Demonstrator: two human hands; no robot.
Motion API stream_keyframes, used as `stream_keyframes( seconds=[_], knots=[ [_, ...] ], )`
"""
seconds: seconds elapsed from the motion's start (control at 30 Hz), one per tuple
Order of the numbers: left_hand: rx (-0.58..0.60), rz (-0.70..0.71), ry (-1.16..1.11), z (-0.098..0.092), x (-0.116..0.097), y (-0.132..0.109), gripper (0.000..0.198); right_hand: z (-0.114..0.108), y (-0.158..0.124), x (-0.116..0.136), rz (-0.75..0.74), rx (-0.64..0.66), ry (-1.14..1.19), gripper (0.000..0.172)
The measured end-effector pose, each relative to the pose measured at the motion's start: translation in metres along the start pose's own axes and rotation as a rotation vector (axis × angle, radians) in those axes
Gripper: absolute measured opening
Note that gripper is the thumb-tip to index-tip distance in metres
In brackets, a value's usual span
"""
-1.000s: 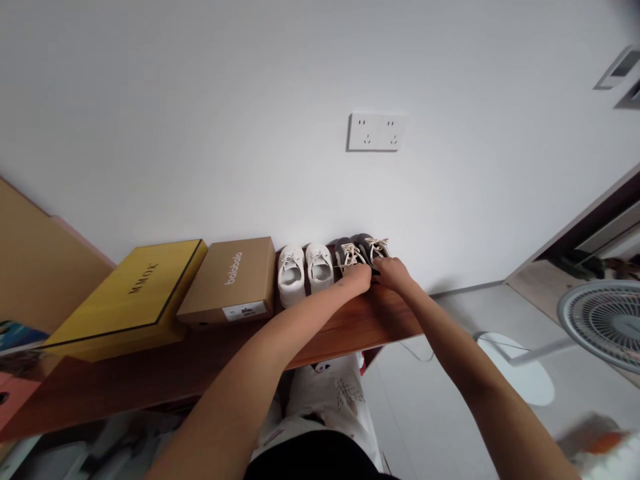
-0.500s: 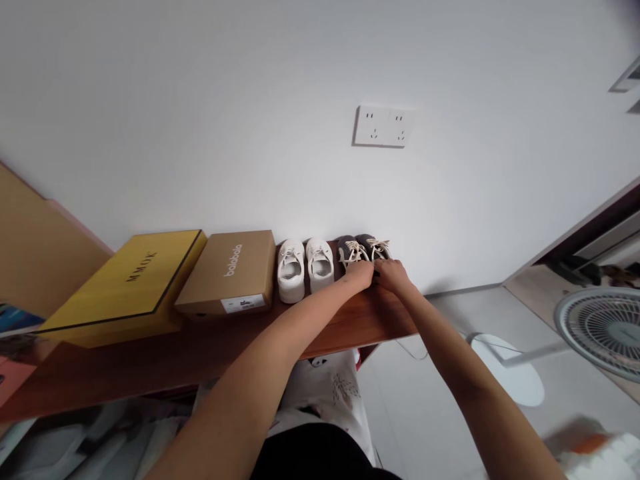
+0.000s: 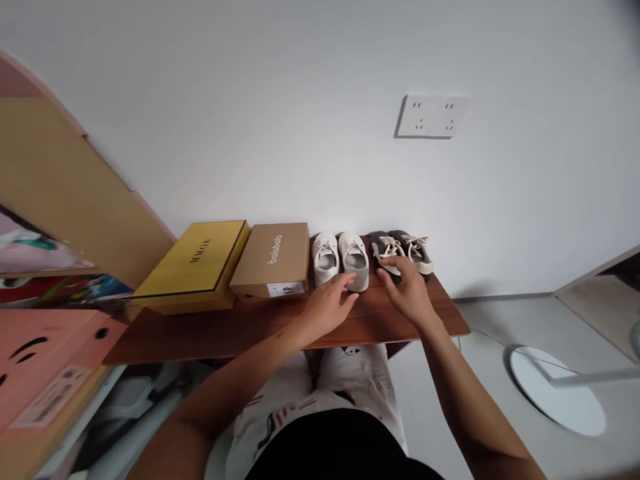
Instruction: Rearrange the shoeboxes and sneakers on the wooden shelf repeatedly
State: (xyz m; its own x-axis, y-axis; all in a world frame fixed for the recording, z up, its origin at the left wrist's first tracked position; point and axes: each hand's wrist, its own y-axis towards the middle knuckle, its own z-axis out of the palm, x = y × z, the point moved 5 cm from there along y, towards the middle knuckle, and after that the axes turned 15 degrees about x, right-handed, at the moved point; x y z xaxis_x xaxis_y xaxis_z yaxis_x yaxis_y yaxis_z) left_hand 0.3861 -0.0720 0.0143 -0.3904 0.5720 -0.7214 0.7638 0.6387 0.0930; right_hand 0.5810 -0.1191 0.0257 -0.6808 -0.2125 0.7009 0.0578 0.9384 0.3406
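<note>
A pair of dark grey shoes [image 3: 403, 249] with cream laces stands against the wall at the right end of a brown wooden shelf [image 3: 280, 327]. A pair of white shoes [image 3: 341, 257] sits just left of it. My left hand [image 3: 327, 305] hovers open over the shelf, fingertips close to the heel of the right white shoe. My right hand [image 3: 407, 290] is open with fingers spread, its fingertips at the heel of the left grey shoe. Neither hand holds anything.
A brown shoe box [image 3: 275, 259] and a yellow box [image 3: 197, 265] lie left of the shoes. A pink cabinet [image 3: 45, 367] stands at the left. A wall socket [image 3: 433, 116] is above. A white fan base [image 3: 555, 387] rests on the floor at the right.
Both hands have drawn back from the grey shoes' laces and opened; the left hand moved left toward the white shoes. The view has swung left, so the fan head is out of sight.
</note>
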Motion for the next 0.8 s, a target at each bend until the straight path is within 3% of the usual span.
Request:
stream_keyframes(
  seconds=[0.07,0.17,0.27,0.33,0.43,0.57,0.7,0.8],
  knots=[
    [-0.082,-0.094,-0.164,-0.015,0.033,-0.044,0.038,0.052,-0.011,0.012,0.09,0.073,0.38,0.03],
    [-0.273,-0.282,-0.485,-0.034,0.088,-0.105,0.032,0.149,-0.025,0.031,0.356,0.182,0.968,0.044],
    [-0.584,-0.482,-0.905,-0.062,0.143,-0.157,0.028,0.232,-0.022,0.057,0.639,0.298,1.385,0.042],
    [-0.826,-0.566,-1.117,-0.09,0.172,-0.184,0.021,0.266,-0.008,0.071,0.757,0.305,1.494,0.036],
    [-1.057,-0.618,-1.196,-0.136,0.204,-0.205,0.024,0.291,0.018,0.077,0.834,0.261,1.427,0.037],
    [-1.117,-0.708,-1.206,-0.177,0.23,-0.211,0.033,0.303,0.043,0.07,0.752,0.221,1.172,0.061],
    [-1.183,-0.75,-1.268,-0.192,0.238,-0.206,0.027,0.298,0.054,0.068,0.778,-0.093,1.068,0.071],
    [-1.241,-0.622,-1.117,-0.202,0.229,-0.203,0.024,0.285,0.054,0.081,0.736,-0.341,1.022,0.071]
  ],
)
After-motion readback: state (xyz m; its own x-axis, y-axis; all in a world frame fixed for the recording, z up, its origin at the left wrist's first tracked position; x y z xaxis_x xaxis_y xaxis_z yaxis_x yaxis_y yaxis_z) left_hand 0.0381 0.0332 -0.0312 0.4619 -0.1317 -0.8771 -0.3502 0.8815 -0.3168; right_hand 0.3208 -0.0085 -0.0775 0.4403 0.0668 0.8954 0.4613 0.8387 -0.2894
